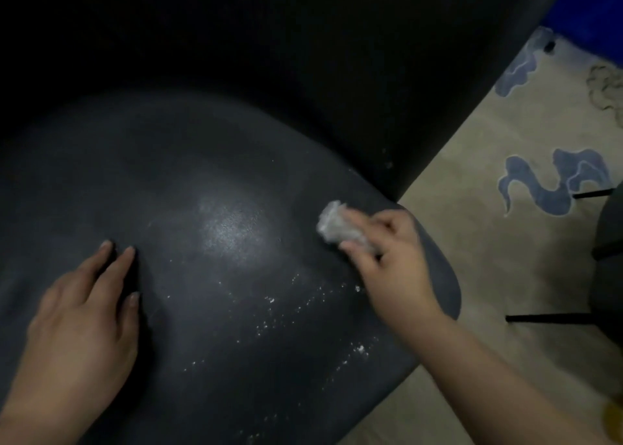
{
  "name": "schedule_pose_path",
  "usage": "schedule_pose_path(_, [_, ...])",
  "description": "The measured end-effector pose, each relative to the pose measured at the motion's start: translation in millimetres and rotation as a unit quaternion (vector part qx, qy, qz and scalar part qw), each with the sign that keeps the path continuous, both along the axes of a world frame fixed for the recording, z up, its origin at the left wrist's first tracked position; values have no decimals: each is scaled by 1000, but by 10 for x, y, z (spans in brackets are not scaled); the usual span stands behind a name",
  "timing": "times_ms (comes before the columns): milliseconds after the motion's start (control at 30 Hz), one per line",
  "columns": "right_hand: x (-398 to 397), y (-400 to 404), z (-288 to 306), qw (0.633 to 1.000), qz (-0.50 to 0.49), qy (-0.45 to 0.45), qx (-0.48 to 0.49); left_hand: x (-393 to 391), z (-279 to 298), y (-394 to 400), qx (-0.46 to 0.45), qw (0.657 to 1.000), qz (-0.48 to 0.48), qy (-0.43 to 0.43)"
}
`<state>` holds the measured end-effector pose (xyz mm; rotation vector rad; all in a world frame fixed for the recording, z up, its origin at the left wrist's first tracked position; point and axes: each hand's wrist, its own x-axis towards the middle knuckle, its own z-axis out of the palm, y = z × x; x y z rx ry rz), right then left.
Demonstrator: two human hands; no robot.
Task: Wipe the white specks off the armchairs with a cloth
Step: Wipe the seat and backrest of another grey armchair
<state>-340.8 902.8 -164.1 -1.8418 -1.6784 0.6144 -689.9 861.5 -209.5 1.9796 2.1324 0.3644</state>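
bare seat (pixel 202 181) between the hands, backrest (pixel 303 56) walling the far side, open rug (pixel 488 242) right

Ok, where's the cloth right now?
In the head view, the cloth is bunched in the right hand, on the right side of the dark armchair seat, just above the white specks.

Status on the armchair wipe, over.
Right hand grips cloth on seat. Left hand flat on seat. White specks remain near front edge. Nothing blocking.
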Motion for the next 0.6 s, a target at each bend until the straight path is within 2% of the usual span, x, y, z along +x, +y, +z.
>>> schedule_pose_path(100, [254, 51, -30, 998, -53, -40, -18, -21, -47, -5, 1, 1000, 7, -2])
schedule_pose_path(167, [177, -82, -66, 997, -65, -27, -20, -27, -80, 1, -2, 1000, 9, 5])
schedule_pose_path(333, [-150, -518, -69, 999, 33, -1, -16, -9, -142, -30, 3, 1000, 23, 11])
schedule_pose_path(500, [210, -321, -43, 994, -94, -29, -42, -33, -170, -57, 6, 1000, 12, 18])
schedule_pose_path(600, [-96, -579, -84, 995, -93, -21, -5, 2, -142, -98, 9, 1000, -2, 26])
